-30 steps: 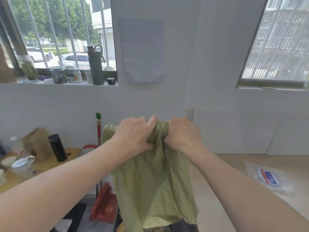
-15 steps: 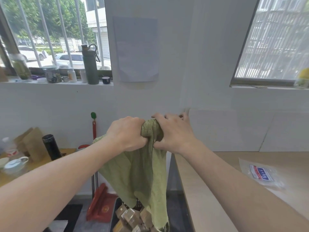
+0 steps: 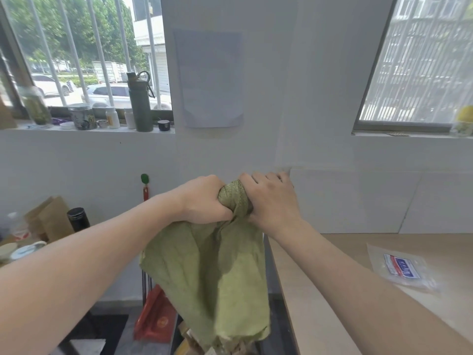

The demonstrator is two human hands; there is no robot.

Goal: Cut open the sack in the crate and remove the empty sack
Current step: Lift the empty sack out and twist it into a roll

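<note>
A limp green sack hangs in the air in front of me, its bunched top held at chest height. My left hand grips the bunched top from the left. My right hand clutches the same bunch from the right, fingers curled over the cloth. The sack's lower edge dangles at the bottom of the view, over brown blocks that peek out below it. The crate itself is hidden under the sack and outside the view.
A light wooden table runs along the right, with a clear plastic packet on it. A red dustpan leans by the wall below. At left a cluttered desk holds a black flask and cups. Bottles line the windowsill.
The sack has been lifted and shaken out; its body spread wider again. My right hand shifted its hold over the bunched top. The view drifted slightly left.
</note>
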